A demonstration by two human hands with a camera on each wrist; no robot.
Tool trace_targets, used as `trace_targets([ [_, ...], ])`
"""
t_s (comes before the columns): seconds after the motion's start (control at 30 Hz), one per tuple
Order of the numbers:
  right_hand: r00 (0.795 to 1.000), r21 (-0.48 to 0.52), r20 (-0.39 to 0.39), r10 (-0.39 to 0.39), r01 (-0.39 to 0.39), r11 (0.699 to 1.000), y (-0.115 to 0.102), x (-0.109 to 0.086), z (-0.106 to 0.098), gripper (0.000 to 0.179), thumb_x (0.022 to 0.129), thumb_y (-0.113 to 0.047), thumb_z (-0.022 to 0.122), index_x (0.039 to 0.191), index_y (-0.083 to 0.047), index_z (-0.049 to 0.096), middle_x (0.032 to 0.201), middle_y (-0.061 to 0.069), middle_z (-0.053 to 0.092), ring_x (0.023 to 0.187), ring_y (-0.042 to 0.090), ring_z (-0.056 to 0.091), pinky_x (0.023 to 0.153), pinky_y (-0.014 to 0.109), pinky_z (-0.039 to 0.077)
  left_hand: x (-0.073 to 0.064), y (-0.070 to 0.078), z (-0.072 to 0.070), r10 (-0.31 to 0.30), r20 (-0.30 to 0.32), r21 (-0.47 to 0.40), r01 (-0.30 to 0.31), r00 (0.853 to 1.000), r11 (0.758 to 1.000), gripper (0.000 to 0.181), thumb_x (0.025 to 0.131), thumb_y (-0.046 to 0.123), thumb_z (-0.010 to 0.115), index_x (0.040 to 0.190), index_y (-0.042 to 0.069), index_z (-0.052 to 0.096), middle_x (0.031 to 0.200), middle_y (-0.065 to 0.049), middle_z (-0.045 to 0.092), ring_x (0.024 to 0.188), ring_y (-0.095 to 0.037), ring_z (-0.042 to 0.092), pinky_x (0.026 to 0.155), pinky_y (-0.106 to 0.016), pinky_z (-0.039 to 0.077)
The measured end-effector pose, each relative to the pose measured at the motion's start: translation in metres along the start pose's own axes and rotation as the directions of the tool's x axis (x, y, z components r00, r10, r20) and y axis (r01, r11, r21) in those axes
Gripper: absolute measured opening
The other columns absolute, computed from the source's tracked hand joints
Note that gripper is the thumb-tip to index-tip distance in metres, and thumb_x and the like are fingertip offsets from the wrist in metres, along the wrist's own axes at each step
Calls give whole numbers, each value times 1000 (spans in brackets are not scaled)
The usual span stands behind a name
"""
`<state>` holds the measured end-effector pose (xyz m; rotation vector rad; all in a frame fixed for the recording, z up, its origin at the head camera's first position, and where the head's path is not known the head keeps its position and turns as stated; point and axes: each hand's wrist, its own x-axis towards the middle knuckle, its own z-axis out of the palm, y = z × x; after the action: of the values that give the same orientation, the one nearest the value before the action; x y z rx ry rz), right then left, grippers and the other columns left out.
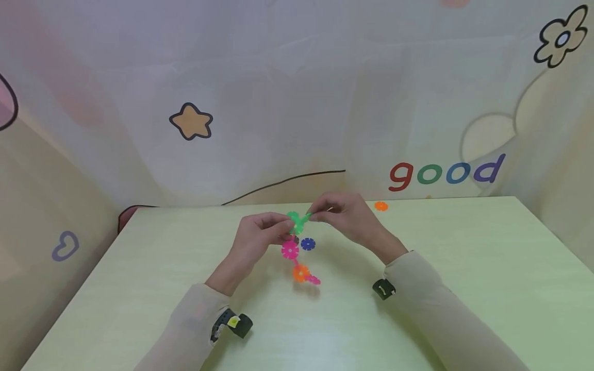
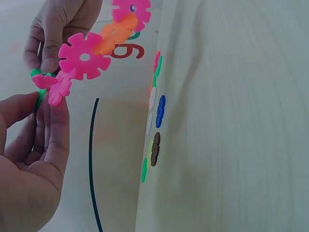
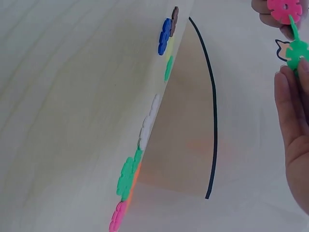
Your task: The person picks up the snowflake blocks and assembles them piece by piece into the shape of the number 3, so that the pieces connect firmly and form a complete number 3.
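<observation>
- Your left hand (image 1: 257, 232): thumb and fingers closed in a pinch on the upper part of the chain (image 1: 290, 250).
- Your right hand (image 1: 345, 216): fingertips pinched together on a green disc (image 1: 306, 217), at the chain's green top end.
- Chain: held up over the table (image 1: 176, 257), pink and orange discs below your left hand.
- On the table: a blue disc (image 1: 308, 244) and, beside it, a brown disc (image 2: 155, 149); an orange disc (image 1: 381, 206) near the far edge.
</observation>
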<state>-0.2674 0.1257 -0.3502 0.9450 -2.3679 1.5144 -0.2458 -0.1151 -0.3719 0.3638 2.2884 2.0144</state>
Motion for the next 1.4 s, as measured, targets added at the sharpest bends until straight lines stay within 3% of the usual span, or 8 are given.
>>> trace_targets([
  [0.37, 990, 8, -110, -92, 93, 996, -1, -2, 12, 15, 85, 11, 83, 93, -2, 82, 87, 6, 78, 81, 24, 76, 79, 30, 64, -1, 3, -2, 0, -18, 5, 0, 1000, 1000, 21, 101, 12, 75, 115, -3, 77, 99, -11, 76, 85, -21, 77, 88, -33, 63],
  [0.6, 982, -35, -132, -132, 129, 991, 0, -3, 16, 15, 85, 11, 83, 92, -2, 82, 88, 7, 78, 78, 24, 75, 76, 28, 63, -1, 4, 1, 0, -18, 0, 0, 1000, 1000, 18, 101, 9, 75, 113, -4, 76, 98, -12, 75, 83, -21, 76, 83, -31, 64],
  [0.87, 986, -51, -89, -143, 139, 989, 4, -5, 17, 16, 86, 10, 83, 96, -3, 82, 90, 7, 79, 82, 19, 76, 78, 30, 63, -2, 2, 2, -16, 4, 28, 16, 1000, 999, 19, 101, 11, 75, 115, -2, 77, 100, -11, 76, 86, -22, 76, 86, -34, 63],
  [1.03, 989, -7, -61, -135, 135, 991, 3, -4, 15, 17, 86, 10, 82, 97, -3, 82, 91, 7, 79, 84, 21, 77, 81, 31, 64, -2, 3, -4, -30, 55, 9, 30, 998, 1000, 22, 101, 13, 75, 118, -2, 75, 103, -12, 76, 89, -23, 77, 87, -33, 63],
  [1.27, 991, 83, -6, -130, 130, 988, 2, 2, 13, 19, 87, 10, 82, 103, 0, 82, 94, 3, 79, 88, 23, 77, 85, 33, 64, 0, 1, -7, 10, 122, -41, -5, 993, 999, 19, 103, 11, 71, 117, -2, 74, 104, -15, 76, 90, -28, 78, 91, -38, 63],
  [1.4, 993, 78, 39, -114, 111, 991, 2, 7, 12, 20, 89, 8, 81, 107, -1, 82, 97, 5, 79, 91, 25, 77, 86, 33, 63, 2, 1, -8, 15, 118, -51, -9, 993, 999, 19, 103, 10, 71, 115, -3, 75, 104, -15, 75, 88, -28, 79, 90, -39, 63],
])
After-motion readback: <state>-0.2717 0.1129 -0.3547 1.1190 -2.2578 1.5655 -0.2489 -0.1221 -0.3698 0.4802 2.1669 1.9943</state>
